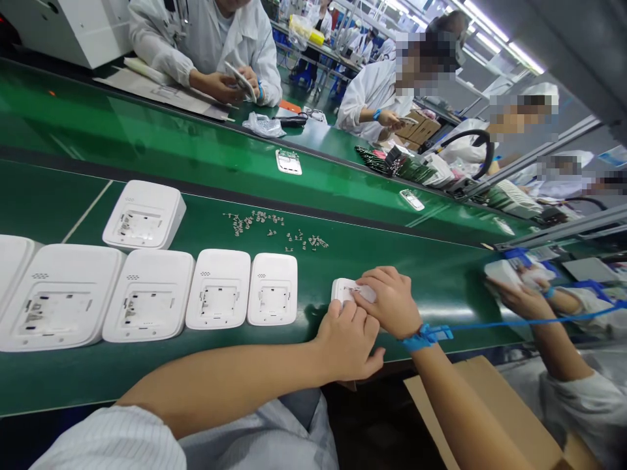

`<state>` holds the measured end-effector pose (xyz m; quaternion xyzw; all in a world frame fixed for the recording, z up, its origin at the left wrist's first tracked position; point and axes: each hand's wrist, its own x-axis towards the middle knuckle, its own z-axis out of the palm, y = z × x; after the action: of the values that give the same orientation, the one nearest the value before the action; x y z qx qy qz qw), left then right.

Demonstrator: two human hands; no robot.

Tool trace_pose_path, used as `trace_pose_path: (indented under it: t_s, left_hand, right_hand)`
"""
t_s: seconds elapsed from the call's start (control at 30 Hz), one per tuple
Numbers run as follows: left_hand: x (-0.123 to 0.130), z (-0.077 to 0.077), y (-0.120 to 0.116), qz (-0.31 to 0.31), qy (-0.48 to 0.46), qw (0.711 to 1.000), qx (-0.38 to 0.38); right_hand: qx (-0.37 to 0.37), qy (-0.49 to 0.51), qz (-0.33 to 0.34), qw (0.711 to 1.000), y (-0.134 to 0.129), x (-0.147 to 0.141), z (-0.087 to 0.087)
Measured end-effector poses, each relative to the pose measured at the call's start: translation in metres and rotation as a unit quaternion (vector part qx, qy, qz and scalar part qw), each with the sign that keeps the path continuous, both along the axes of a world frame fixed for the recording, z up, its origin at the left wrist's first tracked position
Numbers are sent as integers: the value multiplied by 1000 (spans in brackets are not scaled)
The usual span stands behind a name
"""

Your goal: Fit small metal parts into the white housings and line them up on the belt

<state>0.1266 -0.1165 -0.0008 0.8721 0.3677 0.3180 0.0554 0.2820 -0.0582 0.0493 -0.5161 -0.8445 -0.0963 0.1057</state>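
A white plastic housing [341,290] lies on the green bench under both my hands, its right part covered by them. My left hand [347,341] has its fingers curled against the housing's near edge, thumb out to the right. Over the housing's recess is my right hand [393,300], thumb and fingers pinched together; whatever is between them is hidden. A blue wrist strap [424,337] circles my right wrist. To the left stand several like housings in a row, the nearest housing [272,289] showing its open recess. Small metal pieces [259,219] lie scattered beyond them.
Another housing [143,215] sits behind the row. Past a dark rail, a raised green strip [220,163] carries a white part with a circuit board [289,162]. Co-workers sit opposite; a co-worker's hands [522,297] hold a housing at right. A cardboard box [484,405] stands below the bench.
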Motion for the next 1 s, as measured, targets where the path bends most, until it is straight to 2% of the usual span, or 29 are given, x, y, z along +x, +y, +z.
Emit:
trace_pose_path:
  t_s: [0.17, 0.3, 0.37, 0.43, 0.57, 0.67, 0.73, 0.8, 0.9, 1.0]
  left_hand:
    - [-1, 4, 6, 8, 3, 1000, -7]
    - [-2, 4, 7, 22, 0, 1000, 0]
    - [-1, 1, 5, 2, 27, 999, 22]
    - [-1, -1, 2, -35, 59, 995, 78]
    - [-4, -1, -1, -99, 91, 967, 218]
    - [-8, 3, -4, -126, 107, 950, 265]
    - [-10, 6, -8, -124, 123, 943, 284]
    - [-11, 7, -11, -106, 147, 943, 280]
    - [-10, 6, -12, -76, 163, 955, 235]
    - [-8, 4, -10, -76, 162, 963, 200]
  right_hand:
    - [-3, -29, 20, 999, 3, 1, 1]
    - [21, -67, -51, 996, -5, 10, 2]
    - [49, -100, -94, 989, -6, 13, 3]
    - [65, -138, -100, 983, -4, 12, 4]
    - [74, -171, -24, 982, 7, -3, 12]
    - [67, -174, 69, 980, 13, -22, 20]
    - [53, -177, 138, 973, 16, -36, 23]
    - [46, -166, 185, 968, 20, -49, 24]
    - [48, -126, 219, 966, 27, -63, 19]
    - [77, -101, 246, 961, 31, -71, 11]
